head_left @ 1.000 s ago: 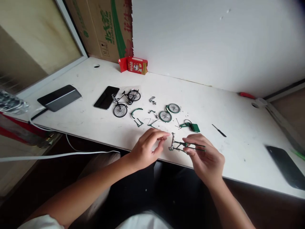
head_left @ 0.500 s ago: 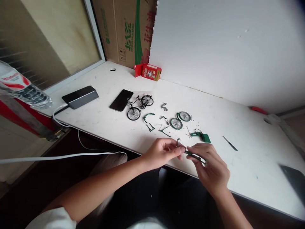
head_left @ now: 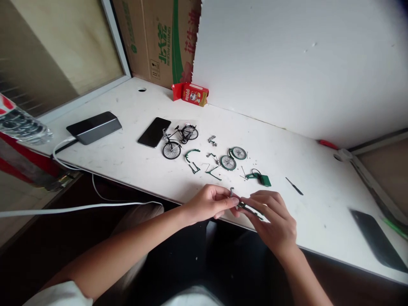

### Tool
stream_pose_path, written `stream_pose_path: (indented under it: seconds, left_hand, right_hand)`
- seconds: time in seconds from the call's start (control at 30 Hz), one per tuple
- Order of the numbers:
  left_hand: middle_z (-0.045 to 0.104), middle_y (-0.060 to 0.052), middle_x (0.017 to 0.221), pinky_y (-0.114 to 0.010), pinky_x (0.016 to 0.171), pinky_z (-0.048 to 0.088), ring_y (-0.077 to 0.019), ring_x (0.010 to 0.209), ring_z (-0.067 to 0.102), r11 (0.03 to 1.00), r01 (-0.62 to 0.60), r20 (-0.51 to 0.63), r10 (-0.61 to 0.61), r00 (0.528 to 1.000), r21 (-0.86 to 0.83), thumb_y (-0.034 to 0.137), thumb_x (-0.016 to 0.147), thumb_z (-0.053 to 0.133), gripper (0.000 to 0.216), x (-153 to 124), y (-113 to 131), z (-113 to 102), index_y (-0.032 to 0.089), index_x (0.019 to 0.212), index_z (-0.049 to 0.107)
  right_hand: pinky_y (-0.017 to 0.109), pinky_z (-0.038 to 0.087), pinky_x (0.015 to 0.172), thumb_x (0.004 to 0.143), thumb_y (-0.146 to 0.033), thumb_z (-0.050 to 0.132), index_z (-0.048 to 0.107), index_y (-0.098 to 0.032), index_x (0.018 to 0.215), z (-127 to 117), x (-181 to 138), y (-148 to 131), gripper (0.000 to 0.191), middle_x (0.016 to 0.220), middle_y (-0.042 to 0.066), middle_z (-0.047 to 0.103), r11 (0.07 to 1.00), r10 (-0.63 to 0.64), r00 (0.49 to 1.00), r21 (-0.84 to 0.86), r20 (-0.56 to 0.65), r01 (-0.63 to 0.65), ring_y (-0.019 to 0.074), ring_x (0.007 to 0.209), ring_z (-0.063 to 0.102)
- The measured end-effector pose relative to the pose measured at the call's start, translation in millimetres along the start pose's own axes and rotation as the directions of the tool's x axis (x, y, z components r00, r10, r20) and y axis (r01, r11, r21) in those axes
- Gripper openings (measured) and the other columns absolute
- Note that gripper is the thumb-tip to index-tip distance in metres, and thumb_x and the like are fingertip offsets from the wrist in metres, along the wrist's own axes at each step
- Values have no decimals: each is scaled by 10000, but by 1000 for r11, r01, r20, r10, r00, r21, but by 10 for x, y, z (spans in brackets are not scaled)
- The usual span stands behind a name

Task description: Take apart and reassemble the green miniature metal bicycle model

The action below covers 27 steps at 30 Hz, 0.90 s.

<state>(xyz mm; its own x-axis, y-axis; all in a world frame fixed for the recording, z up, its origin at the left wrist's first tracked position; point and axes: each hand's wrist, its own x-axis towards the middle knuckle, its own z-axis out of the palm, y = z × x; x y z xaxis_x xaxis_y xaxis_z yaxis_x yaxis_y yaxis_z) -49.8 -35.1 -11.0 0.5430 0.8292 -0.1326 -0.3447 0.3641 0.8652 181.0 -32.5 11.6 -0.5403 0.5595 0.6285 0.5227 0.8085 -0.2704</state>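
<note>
My left hand (head_left: 205, 206) and my right hand (head_left: 276, 221) meet over the desk's front edge. Between them is a thin green model bicycle frame part (head_left: 253, 211), pinched by the fingers of both. A small grey piece (head_left: 232, 191), perhaps a saddle, sticks up beside my left fingertips. Beyond the hands lie two spoked model wheels (head_left: 228, 162), a curved green mudguard (head_left: 191, 154), a green angled rod (head_left: 213, 174) and a green part with a block (head_left: 264, 180). An assembled black model bicycle (head_left: 172, 149) stands behind, to the left.
A black phone (head_left: 154, 132) lies beside the black bicycle, with a dark wedge-shaped device (head_left: 94, 128) farther left. A small red box (head_left: 194, 94) stands by the wall. To the right are a thin blade-like tool (head_left: 293, 186) and a dark flat object (head_left: 379, 238). A water bottle (head_left: 24, 125) is at left.
The view has turned slightly right, so the desk items appear shifted left. Both hands keep hold of the green frame part, which has tilted a little between the fingers.
</note>
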Motion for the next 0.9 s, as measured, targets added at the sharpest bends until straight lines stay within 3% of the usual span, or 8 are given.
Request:
stream_pose_path:
  seconds: [0.1, 0.2, 0.3, 0.37, 0.43, 0.53, 0.73, 0.9]
  left_hand:
    - [818, -103, 919, -219, 435, 297, -31, 445, 445, 1000, 17, -4, -16, 1000, 26, 485, 952, 802, 387, -7, 13, -1, 110, 1043, 765]
    - [824, -112, 961, -210, 432, 323, -26, 441, 470, 998, 7, -26, -5, 1000, 68, 463, 962, 793, 362, -3, 20, -23, 109, 1035, 768]
    - [829, -127, 1002, -208, 441, 358, -20, 424, 484, 997, 15, -33, -12, 999, 74, 443, 960, 793, 348, 5, 28, -47, 102, 1025, 775]
    - [829, -136, 992, -213, 440, 383, -39, 430, 525, 998, 33, -32, -31, 999, 56, 445, 936, 815, 359, 7, 27, -51, 96, 1010, 777]
    - [818, -132, 940, -218, 463, 432, -110, 537, 661, 999, 36, -37, -35, 999, 39, 456, 899, 850, 376, 6, 18, -43, 97, 985, 777]
    - [793, -110, 841, -228, 547, 495, -198, 723, 776, 999, 27, -38, -25, 999, 32, 461, 876, 876, 375, 1, 2, -26, 109, 959, 781]
    - [720, -45, 642, -288, 732, 566, -252, 823, 816, 1000, 10, -44, -10, 999, 2, 461, 891, 871, 357, 13, -1, -43, 124, 979, 792]
    - [721, -42, 640, -271, 706, 564, -239, 784, 814, 1000, -1, -44, 1, 999, -9, 459, 886, 876, 362, 36, -14, -72, 117, 963, 785]
  right_hand:
    - [419, 597, 844, 903, -103, 849, 722, -276, 1401, -26, -59, 20, 542, 1017, 62, 780, 999, 23, 999, 25, 39, -24, 261, 997, 692]
    - [472, 583, 888, 998, -355, 780, 692, -270, 1454, -40, -109, 77, 472, 1056, 87, 781, 986, 96, 992, 127, 83, -107, 294, 1048, 677]
    - [531, 547, 929, 1111, -623, 442, 720, -260, 1411, -35, -58, 205, 547, 1033, 109, 780, 940, 216, 976, 264, 27, -216, 315, 1051, 663]
    - [512, 539, 902, 1141, -610, 316, 767, -267, 1317, 0, 79, 318, 593, 1002, 104, 787, 906, 294, 956, 321, -10, -276, 303, 1023, 668]
    - [479, 536, 886, 1156, -481, 412, 806, -271, 1187, 83, 289, 435, 448, 975, 85, 796, 901, 338, 941, 291, -1, -323, 280, 991, 675]
    - [471, 525, 903, 1074, -395, 643, 837, -268, 1083, 319, 633, 597, 233, 987, 74, 807, 936, 322, 933, 96, 162, -340, 277, 974, 644]
    - [467, 503, 868, 978, -326, 752, 868, -222, 1041, 850, 943, 803, 168, 865, 108, 752, 951, 308, 913, -64, 267, -303, 307, 969, 553]
    - [468, 486, 846, 962, -274, 736, 875, -233, 998, 965, 959, 845, 149, 862, 109, 755, 951, 308, 910, -88, 278, -295, 299, 945, 541]
